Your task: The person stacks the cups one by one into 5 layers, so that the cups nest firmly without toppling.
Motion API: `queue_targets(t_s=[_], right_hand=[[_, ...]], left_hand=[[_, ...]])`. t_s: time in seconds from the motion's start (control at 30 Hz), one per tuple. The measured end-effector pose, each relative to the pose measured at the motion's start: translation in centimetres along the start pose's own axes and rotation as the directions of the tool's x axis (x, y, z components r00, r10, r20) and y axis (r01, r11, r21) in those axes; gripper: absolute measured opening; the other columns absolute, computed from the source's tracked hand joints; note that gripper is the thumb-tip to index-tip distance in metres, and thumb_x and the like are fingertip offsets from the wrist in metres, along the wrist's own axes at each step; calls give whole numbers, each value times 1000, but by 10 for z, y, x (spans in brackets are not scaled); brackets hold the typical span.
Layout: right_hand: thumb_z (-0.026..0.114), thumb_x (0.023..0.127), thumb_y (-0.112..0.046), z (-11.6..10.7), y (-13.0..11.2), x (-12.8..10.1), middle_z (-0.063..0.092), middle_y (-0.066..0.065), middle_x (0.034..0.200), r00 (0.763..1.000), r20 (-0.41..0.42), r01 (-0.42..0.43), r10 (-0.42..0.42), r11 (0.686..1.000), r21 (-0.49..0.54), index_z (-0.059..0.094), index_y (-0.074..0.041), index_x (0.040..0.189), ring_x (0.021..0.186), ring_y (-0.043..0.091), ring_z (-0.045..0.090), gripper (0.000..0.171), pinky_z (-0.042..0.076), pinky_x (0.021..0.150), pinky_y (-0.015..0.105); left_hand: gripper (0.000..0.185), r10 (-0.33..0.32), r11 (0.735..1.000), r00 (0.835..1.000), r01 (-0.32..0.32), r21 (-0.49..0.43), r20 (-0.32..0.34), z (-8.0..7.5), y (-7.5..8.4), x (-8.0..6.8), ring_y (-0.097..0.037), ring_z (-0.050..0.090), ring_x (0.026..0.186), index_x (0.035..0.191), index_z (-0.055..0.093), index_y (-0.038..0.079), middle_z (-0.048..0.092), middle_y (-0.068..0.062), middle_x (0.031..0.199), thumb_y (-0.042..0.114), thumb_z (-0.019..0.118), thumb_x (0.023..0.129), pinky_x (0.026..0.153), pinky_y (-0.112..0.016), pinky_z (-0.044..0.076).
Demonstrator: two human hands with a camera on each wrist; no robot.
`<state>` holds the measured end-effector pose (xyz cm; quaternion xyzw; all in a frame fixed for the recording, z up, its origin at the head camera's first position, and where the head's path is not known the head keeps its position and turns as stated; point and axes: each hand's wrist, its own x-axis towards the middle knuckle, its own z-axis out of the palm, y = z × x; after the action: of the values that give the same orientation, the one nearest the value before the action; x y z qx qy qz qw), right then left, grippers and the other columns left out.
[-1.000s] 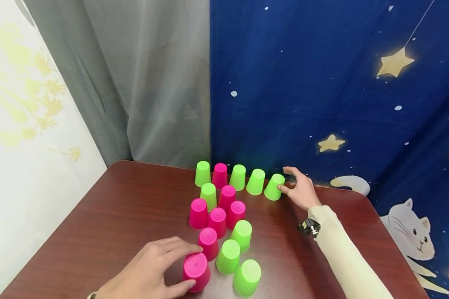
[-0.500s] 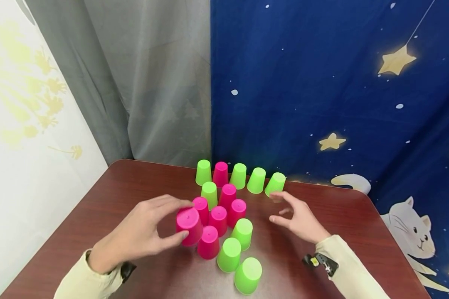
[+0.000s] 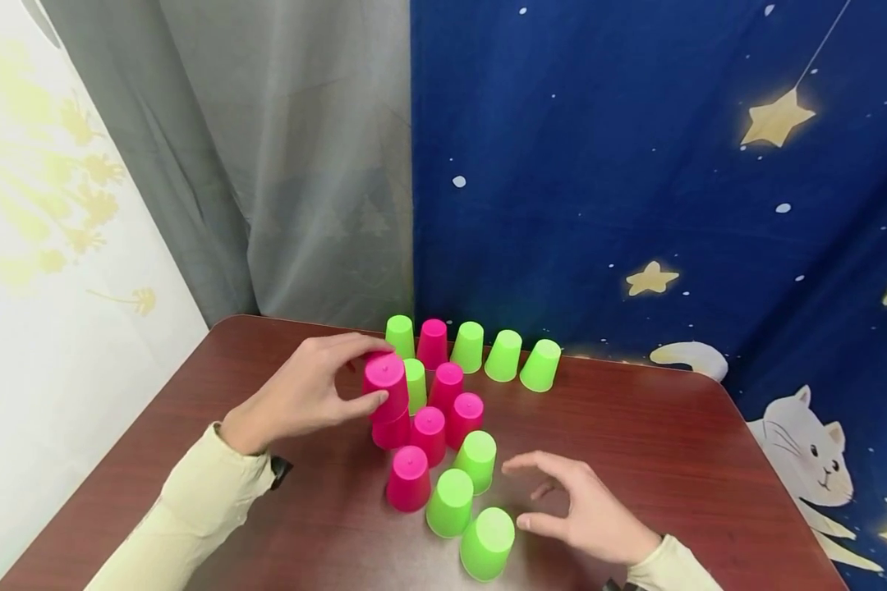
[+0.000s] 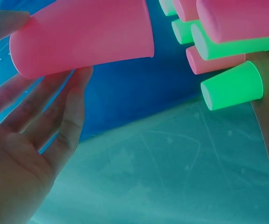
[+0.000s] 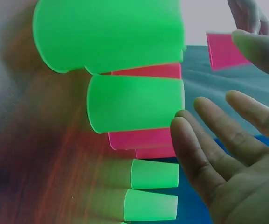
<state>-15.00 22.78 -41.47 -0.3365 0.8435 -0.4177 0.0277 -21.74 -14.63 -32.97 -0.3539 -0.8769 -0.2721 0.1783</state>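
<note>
Upside-down pink and green plastic cups stand on a dark red-brown table [image 3: 636, 427]. My left hand [image 3: 377, 369] grips a pink cup [image 3: 386, 379] right over another pink cup [image 3: 392, 431] at the cluster's left; I cannot tell if they touch. In the left wrist view the held pink cup [image 4: 83, 35] lies between thumb and fingers [image 4: 69, 107]. My right hand [image 3: 517, 492] hovers open beside the nearest green cup [image 3: 486, 542], holding nothing. The right wrist view shows its spread fingers [image 5: 204, 149] next to green cups [image 5: 134, 105].
A back row of cups runs from a green cup [image 3: 400, 335] to another green cup [image 3: 540, 364] by the blue star curtain [image 3: 636, 164]. A grey curtain [image 3: 281, 164] hangs at the back left. Bare tabletop lies left and right of the cluster.
My left hand lifted the pink cup from the table's front and carried it back over the cluster's left pink cup. My right hand drew back from the far green cup to the front.
</note>
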Motion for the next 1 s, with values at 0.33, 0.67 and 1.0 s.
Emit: queue_targets(t_s=[0.33,0.67,1.0], right_hand=[[82,84,-30,16,-3,-7,67,-12,120,996,49,72,-69,995,-72,58,-30,131,102,7,64,52,57,78,24],[81,84,-20,33,0,-9,69,-12,118,986,37,163,-160,983,-89,60,-28,128,101,2,64,50,56,82,26],[82,81,-14,36,3,-11,69,-11,114,988,25,155,-154,986,-62,62,-23,125,94,-1,63,49,55,77,19]], left_hand=[[50,-144,988,990,144,-57,6,11,-28,42,-15,69,92,122,65,12,72,-2,109,24,86,78,78,-37,62],[54,-237,971,971,237,-38,4,33,-56,74,-25,69,99,127,62,8,71,-9,114,24,84,80,82,-42,62],[59,-335,942,942,336,-25,24,51,-77,103,-34,67,111,136,57,4,68,-16,123,22,80,84,91,-46,59]])
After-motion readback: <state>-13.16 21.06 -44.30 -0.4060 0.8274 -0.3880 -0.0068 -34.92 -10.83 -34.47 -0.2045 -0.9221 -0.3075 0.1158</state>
